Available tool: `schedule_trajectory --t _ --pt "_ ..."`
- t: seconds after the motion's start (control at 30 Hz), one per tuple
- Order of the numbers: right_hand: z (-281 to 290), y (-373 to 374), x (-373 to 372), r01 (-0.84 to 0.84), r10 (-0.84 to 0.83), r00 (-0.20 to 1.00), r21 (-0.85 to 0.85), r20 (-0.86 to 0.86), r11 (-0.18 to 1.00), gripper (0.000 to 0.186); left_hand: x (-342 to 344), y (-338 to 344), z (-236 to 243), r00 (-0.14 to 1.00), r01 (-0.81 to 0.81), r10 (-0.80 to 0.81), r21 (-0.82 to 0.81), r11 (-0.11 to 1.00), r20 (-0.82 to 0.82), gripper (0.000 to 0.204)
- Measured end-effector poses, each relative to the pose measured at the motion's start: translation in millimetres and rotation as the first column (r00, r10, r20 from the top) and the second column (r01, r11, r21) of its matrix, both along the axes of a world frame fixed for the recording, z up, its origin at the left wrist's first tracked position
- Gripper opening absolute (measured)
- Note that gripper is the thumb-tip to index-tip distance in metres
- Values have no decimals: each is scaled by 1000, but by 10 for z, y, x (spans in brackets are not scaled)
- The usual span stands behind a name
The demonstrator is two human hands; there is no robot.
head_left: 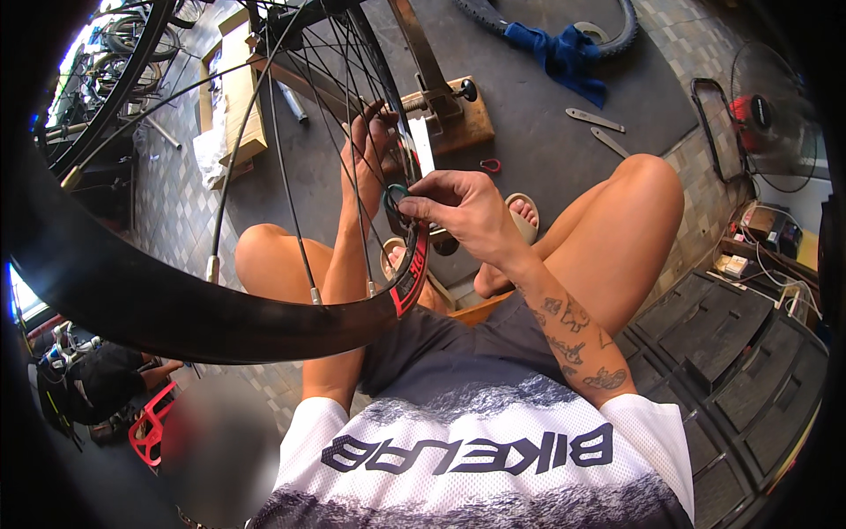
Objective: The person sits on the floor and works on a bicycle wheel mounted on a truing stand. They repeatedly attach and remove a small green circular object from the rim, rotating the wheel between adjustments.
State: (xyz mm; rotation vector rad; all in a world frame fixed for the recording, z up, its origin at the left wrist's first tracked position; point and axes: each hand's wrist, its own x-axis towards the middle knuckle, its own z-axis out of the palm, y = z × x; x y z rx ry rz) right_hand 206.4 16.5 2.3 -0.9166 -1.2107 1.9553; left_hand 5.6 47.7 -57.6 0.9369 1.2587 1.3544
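Note:
A bicycle wheel with a black rim (220, 322) and dark spokes (279, 150) stands upright in a truing stand (427, 66). My right hand (463, 207) pinches a small green spoke wrench (394, 197) between thumb and fingers, at the inner side of the rim. On the far side of the spokes is my left hand (370, 145), its fingers curled close to the rim. Spokes partly cover it, and what it grips is hidden. A red decal (409, 280) marks the rim below my right hand.
A wooden base (467, 132) carries the stand. Two flat metal wrenches (596, 119) and a red carabiner-like ring (490, 165) lie on the dark mat. Beyond are a tire (617, 35) with a blue cloth (564, 57), a cardboard box (242, 97), a fan (762, 123) and black drawers (705, 326).

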Motion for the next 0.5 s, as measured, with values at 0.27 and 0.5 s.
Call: schedule_trajectory --t 0.27,0.5 --pt "67 -43 21 -4 -18 995 231 94 973 34 105 121 -245 987 -117 127 100 988 -97 60" --pt "6 -42 -15 16 -27 998 169 65 986 33 146 166 -201 965 -164 192 160 973 -178 62"
